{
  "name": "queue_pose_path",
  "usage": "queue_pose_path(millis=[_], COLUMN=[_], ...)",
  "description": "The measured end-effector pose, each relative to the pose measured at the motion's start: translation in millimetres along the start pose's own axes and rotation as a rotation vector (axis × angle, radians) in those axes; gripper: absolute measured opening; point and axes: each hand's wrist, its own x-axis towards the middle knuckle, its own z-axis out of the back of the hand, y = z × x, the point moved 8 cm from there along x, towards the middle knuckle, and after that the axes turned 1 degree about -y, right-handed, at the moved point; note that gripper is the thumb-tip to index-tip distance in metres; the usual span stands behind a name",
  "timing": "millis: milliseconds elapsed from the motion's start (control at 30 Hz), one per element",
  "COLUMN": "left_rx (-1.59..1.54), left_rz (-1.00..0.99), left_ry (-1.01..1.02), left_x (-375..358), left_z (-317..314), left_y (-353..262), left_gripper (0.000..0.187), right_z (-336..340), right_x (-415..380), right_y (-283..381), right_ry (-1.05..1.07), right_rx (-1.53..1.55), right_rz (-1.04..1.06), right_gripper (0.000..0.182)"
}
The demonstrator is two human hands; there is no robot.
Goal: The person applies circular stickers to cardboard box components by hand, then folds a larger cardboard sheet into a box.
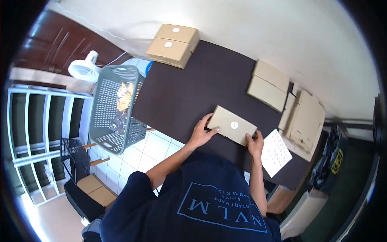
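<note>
A closed cardboard box [223, 121] with a round white sticker on its top lies near the front edge of the dark table. My left hand [201, 132] grips its left end, thumb on the top and fingers around the far side. At the right end, my right hand [255, 143] holds the box with the thumb on the near edge and fingers along the side. Just right of that hand lies a white sheet of round stickers [275, 153]. The undersides of the box and some fingertips are hidden.
Stacked cardboard boxes [169, 50] with white stickers stand at the table's far left. More flat boxes [269, 86] and folded cardboard [305, 121] lie along the right side. A grey plastic basket [105, 92] with packaged items stands left of the table [193, 80], near a white fan [83, 69].
</note>
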Motion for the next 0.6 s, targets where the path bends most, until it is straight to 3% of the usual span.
queue_pose_path(millis=[33,133,167,267,467,600], left_rx=[-0.287,-0.539,-0.673,-0.835,-0.969,-1.273], left_rz=[0.005,-0.171,-0.066,-0.085,-0.21,-0.107], left_ry=[0.029,-0.076,-0.078,-0.262,-0.562,-0.736], left_x=[3,24,27,52,113,150], left_z=[2,26,33,81,218,285], left_y=[-6,-14,-16,-18,-26,-3], left_gripper=[0.062,0.068,0.068,0.064,0.053,0.037], right_z=[-1,-15,-19,-29,-22,-9], right_x=[-6,-12,-16,-21,-3,4], right_y=[21,60,79,120,99,68], right_ry=[0.056,0.145,0.161,0.348,0.351,0.317], right_rx=[0.126,0.306,0.393,0.652,0.582,0.592], right_rz=[-0.055,-0.049,0.009,-0.03,-0.035,-0.082], right_gripper=[0.046,0.046,0.043,0.038,0.032,0.027])
